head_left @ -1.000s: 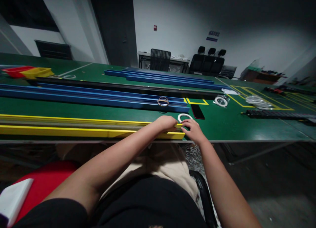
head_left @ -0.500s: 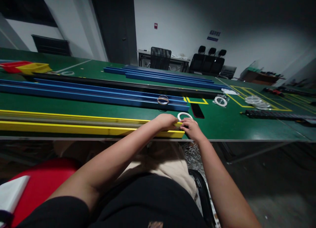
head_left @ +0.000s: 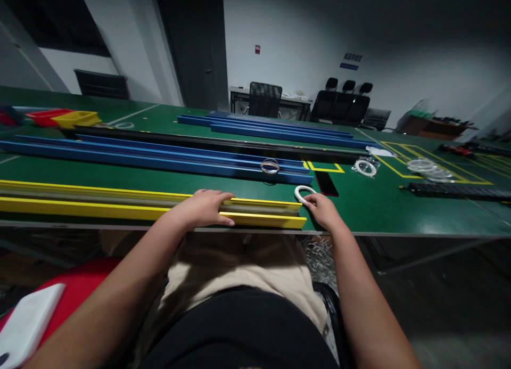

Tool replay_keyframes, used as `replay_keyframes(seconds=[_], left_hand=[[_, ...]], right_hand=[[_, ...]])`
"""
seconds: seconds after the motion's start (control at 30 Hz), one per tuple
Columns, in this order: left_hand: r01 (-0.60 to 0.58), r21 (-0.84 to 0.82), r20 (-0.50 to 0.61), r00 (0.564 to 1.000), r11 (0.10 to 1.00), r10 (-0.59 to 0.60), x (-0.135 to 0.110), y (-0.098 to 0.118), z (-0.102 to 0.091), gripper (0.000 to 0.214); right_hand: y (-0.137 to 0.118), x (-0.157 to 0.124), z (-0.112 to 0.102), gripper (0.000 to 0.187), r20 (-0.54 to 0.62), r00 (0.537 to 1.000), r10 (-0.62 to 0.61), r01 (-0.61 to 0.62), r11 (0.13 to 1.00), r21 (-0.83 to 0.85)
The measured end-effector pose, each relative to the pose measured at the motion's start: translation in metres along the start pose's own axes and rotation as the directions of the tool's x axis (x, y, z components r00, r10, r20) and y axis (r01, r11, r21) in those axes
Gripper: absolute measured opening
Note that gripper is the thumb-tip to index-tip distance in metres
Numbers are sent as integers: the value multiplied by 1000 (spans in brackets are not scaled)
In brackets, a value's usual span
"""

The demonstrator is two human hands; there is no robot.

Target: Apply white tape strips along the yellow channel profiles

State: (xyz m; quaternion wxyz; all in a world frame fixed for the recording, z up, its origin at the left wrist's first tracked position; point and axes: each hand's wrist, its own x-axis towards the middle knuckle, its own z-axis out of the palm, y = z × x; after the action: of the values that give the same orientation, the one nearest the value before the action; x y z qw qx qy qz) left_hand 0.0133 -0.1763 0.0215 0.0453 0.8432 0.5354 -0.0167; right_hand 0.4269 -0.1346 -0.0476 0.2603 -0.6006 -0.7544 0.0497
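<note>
A long yellow channel rail (head_left: 261, 206) lies along the table's front edge, running off to the left. Across it rests my left hand (head_left: 202, 208), fingers apart, the thumb over the near wall and the other fingers by the far wall. Just past the rail's right end, my right hand (head_left: 324, 210) pinches the near side of a white ring (head_left: 300, 190) that looks like a roll of narrow tape. The ring appears slightly tilted; whether it still touches the table I cannot tell. A dark phone with a red edge (head_left: 326, 183) lies right behind that hand.
Blue channel rails (head_left: 191, 164) and a long black rail (head_left: 239, 145) lie behind the yellow one. On the blue rail sits a clear-and-brown ring (head_left: 270, 166). Bagged white rings (head_left: 365, 167) lie to the right. Red (head_left: 48, 116) and yellow trays (head_left: 82, 119) stand at far left.
My left hand has slid left along the yellow rail from its right end, its fingers now spread. My right hand has left the rail's end and taken hold of the white ring.
</note>
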Motion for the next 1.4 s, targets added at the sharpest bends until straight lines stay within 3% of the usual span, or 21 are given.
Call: replay_keyframes(seconds=[0.1, 0.17, 0.3, 0.37, 0.47, 0.67, 0.77, 0.83, 0.97, 1.03, 1.07, 1.13, 1.2, 1.27, 1.33, 1.4], left_hand=[[27, 50, -83, 996, 998, -22, -8, -2, 7, 84], [37, 65, -118, 993, 997, -29, -9, 3, 8, 82], [35, 73, -142, 990, 997, -24, -10, 8, 8, 80], [27, 71, -167, 986, 997, -15, -13, 6, 9, 78], [-2, 55, -217, 976, 998, 14, -16, 3, 12, 75], [-132, -13, -276, 953, 991, 123, -15, 7, 15, 77], [-184, -11, -298, 939, 983, 173, -19, -4, 13, 78], [-137, 15, -296, 946, 991, 135, -28, -23, 12, 81], [27, 71, -254, 967, 997, -8, -46, -63, 12, 83], [45, 103, -261, 965, 994, -17, -45, -59, 15, 77], [42, 117, -280, 960, 992, -7, -40, -49, 17, 73], [28, 131, -321, 947, 991, 16, -21, -15, 21, 67], [19, 121, -363, 932, 992, 27, 2, 27, 25, 63], [-28, 114, -379, 923, 993, 69, 23, 63, 26, 64], [-89, 94, -373, 920, 992, 118, 33, 82, 25, 66], [-167, 69, -354, 918, 984, 181, 30, 78, 22, 70]], right_hand=[[-20, 20, -17, 19, 133, 990, -39, 29, 996, 80], [-50, 34, -19, 18, 186, 974, -127, 105, 987, 124], [-129, 44, 9, 48, -14, 953, -303, 303, 950, 76], [-161, 34, 25, 51, 42, 937, -348, 348, 937, -2], [-184, 10, 34, 56, 137, 947, -291, 310, 939, -147], [-185, -8, 15, 63, 176, 947, -269, 316, 878, -358], [-162, -7, 1, 58, 190, 964, -186, 249, 882, -400], [-124, -10, -17, 53, 177, 975, -132, 194, 893, -406], [-8, -23, -72, 46, 187, 981, 54, 22, 925, -380], [32, -27, -94, 48, 132, 966, 223, -147, 890, -432], [39, -28, -99, 54, 138, 944, 299, -205, 862, -463], [24, -28, -93, 63, 159, 934, 320, -214, 856, -470], [-19, -28, -69, 59, 135, 984, 114, -52, 915, -400], [-69, -28, -38, 52, 105, 985, -135, 164, 918, -362], [-101, -29, -14, 51, 11, 980, -200, 187, 891, -414], [-104, -30, -6, 49, -36, 977, -212, 176, 886, -430]])
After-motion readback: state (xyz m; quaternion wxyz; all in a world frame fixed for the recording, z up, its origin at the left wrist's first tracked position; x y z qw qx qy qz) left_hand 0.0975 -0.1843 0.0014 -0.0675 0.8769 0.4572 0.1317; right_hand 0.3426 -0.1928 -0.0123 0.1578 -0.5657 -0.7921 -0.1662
